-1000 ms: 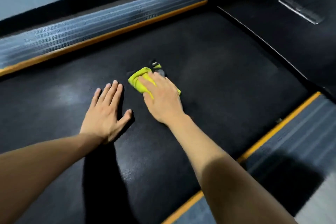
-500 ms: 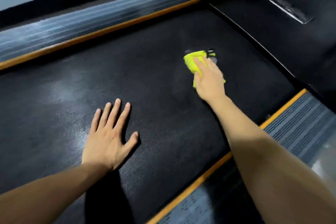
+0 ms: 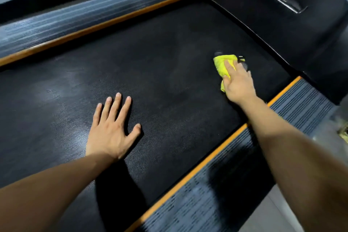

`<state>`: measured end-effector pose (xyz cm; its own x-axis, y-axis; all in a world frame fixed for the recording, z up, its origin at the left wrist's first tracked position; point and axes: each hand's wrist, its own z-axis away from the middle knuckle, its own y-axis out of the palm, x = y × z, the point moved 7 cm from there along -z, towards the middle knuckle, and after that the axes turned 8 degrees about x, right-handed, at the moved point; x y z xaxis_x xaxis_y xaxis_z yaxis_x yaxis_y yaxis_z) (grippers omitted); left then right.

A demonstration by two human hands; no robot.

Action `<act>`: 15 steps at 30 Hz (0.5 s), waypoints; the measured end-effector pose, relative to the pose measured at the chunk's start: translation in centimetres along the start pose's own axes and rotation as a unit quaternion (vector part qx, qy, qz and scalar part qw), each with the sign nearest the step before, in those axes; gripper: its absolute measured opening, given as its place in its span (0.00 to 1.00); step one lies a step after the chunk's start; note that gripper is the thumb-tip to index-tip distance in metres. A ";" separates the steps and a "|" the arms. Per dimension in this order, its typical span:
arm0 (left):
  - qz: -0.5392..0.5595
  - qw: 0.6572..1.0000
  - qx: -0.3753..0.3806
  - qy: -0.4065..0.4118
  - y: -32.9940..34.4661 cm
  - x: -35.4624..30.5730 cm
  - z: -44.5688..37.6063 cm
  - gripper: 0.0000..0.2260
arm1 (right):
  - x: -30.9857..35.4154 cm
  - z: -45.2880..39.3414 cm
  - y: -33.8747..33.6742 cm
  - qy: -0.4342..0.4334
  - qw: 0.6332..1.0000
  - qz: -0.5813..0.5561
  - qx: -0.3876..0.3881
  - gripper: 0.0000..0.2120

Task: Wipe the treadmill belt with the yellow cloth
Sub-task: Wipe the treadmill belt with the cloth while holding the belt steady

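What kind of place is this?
Probably a gym or home workout space: a treadmill belt with orange-edged side rails and a black motor cover fill the view; little else shows.

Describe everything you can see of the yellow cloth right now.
The yellow cloth is a bright yellow-green, soft-looking fabric, bunched and folded rather than spread flat. It lies on the black textured treadmill belt, toward the belt's right side near the dark front cover. The right hand presses down on it, fingers laid across its top, hiding much of it. A small dark and yellow bit shows at its far edge, too blurred to identify. The left hand rests apart from it.
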<state>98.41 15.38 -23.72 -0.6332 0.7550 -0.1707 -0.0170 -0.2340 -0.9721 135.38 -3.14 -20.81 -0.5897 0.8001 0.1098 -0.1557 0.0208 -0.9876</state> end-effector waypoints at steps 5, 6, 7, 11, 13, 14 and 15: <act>0.015 1.000 -0.004 -0.002 -0.2 0.0 0.2 0.36 | 6.7 5.4 0.3 -0.085 0.996 -0.012 0.008 0.30; 0.017 1.000 -0.005 -0.001 -0.2 0.0 0.1 0.36 | 9.3 7.9 0.7 -0.121 0.993 -0.005 0.003 0.29; 0.019 1.000 -0.007 -0.001 -0.3 0.0 0.0 0.36 | 12.0 10.7 1.4 -0.171 0.985 -0.002 0.000 0.29; 0.020 1.000 -0.009 -0.001 -0.2 0.1 0.2 0.36 | 16.5 16.5 3.2 -0.318 0.947 -0.015 0.043 0.29; 0.020 1.000 -0.009 0.003 -0.3 0.0 0.1 0.36 | 13.3 14.2 2.8 -0.283 0.958 0.051 0.010 0.33; 0.023 1.000 -0.010 0.004 -0.3 0.0 0.1 0.36 | 10.4 12.2 2.2 -0.217 0.972 0.087 -0.005 0.35; 0.025 1.000 -0.010 0.004 -0.4 0.0 0.1 0.36 | 6.8 10.1 1.5 -0.136 0.987 0.088 -0.006 0.37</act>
<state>98.33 15.42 -23.31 -0.6272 0.7473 -0.2194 0.0297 -0.2586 -0.9655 123.11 -3.72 -20.41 -0.7974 0.6021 -0.0394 -0.0236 -0.0964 -0.9951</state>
